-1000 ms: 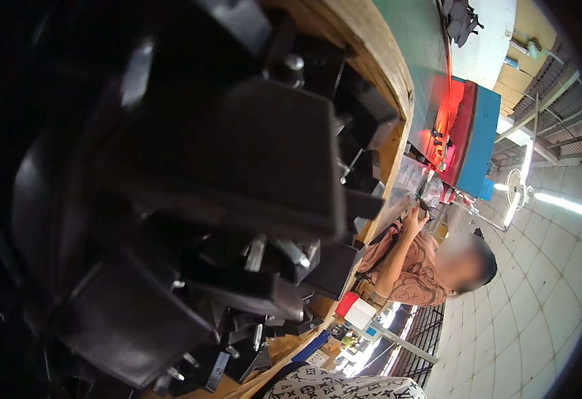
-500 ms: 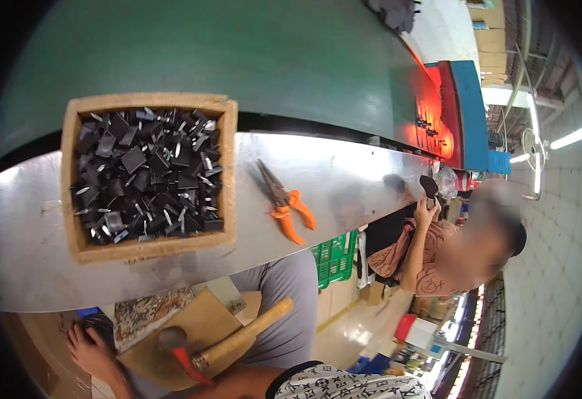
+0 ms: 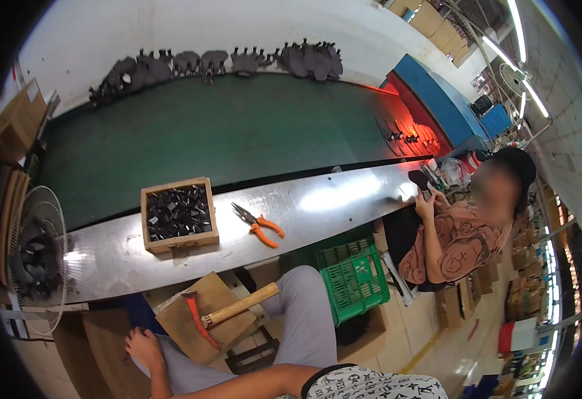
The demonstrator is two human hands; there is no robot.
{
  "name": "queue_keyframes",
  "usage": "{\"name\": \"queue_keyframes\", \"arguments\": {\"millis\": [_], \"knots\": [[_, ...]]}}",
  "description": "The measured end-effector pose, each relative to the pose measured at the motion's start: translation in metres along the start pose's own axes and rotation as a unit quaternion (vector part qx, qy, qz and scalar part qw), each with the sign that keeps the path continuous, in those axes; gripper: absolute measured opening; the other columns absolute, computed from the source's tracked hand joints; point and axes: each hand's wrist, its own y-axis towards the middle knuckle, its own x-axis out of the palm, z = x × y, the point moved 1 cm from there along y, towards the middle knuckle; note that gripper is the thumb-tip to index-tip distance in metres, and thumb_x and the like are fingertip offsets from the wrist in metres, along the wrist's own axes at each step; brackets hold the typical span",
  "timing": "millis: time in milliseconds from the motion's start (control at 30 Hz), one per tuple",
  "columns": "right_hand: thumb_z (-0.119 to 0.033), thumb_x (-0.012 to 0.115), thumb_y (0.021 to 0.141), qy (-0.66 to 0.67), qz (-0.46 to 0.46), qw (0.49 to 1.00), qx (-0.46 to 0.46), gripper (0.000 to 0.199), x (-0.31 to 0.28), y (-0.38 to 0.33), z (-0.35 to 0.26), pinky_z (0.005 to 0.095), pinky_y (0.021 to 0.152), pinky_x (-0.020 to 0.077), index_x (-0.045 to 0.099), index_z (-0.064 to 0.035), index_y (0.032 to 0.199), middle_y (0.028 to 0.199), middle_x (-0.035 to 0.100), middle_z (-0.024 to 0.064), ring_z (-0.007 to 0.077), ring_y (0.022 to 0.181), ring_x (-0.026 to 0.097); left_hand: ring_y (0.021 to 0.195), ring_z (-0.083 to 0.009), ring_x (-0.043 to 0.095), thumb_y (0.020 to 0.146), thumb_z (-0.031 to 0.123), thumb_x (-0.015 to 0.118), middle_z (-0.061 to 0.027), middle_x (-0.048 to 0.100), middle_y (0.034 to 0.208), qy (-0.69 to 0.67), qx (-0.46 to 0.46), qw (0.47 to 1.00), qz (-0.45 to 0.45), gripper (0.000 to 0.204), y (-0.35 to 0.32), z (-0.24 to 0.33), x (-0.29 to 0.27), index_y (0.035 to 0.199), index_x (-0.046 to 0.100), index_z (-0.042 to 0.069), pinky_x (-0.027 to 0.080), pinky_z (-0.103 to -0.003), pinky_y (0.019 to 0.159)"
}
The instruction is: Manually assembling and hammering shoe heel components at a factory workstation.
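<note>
My left hand rests at the edge of my grey-trousered leg, its fingers apart and bent over, with nothing seen in them. My right forearm runs along the lower edge, and its hand lies outside the picture. Nearest to the left hand is a square tan board. A hammer with a wooden handle and a red, curved head lies across it. On the metal bench ledge stands a wooden box full of small black blocks with shiny metal parts. Pliers with orange handles lie beside the box, jaws slightly apart.
Behind the ledge runs a green conveyor belt to a red-lit blue machine. Dark pieces line its far edge. A fan stands left; a green crate sits right, near a seated person holding a dark piece.
The view has tilted up and widened, showing the belt's far edge and the fan. My left hand has come away from a dark object it was beside.
</note>
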Motion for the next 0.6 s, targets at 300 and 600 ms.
{"name": "queue_keyframes", "arguments": {"millis": [300, 600], "knots": [[-0.034, 0.062, 0.094, -0.054, 0.045, 0.997, -0.021, 0.033, -0.023, -0.001, -0.051, 0.0400, 0.063, 0.0449, 0.063, -0.0031, 0.083, 0.071, 0.059, 0.0127, 0.0275, 0.068, 0.058, 0.104, -0.0313, 0.058, 0.085, 0.023, 0.056, -0.0114, 0.067, 0.107, 0.018, -0.006, 1.000, 0.018, 0.028, -0.003, -0.006, 0.012, 0.102, 0.071, 0.006, 0.043, -0.045, 0.090], [-0.028, 0.064, 0.095, 0.032, -0.041, 0.996, -0.074, 0.028, -0.026, -0.020, -0.065, 0.0365, 0.068, 0.0443, 0.061, -0.0022, 0.085, 0.077, 0.059, 0.0092, 0.0204, 0.074, 0.056, 0.099, -0.0316, 0.061, 0.086, 0.024, 0.057, -0.0113, 0.068, 0.101, 0.037, 0.035, 0.996, 0.067, 0.025, -0.002, 0.004, 0.008, 0.096, 0.072, 0.006, 0.046, -0.047, 0.085]]}}
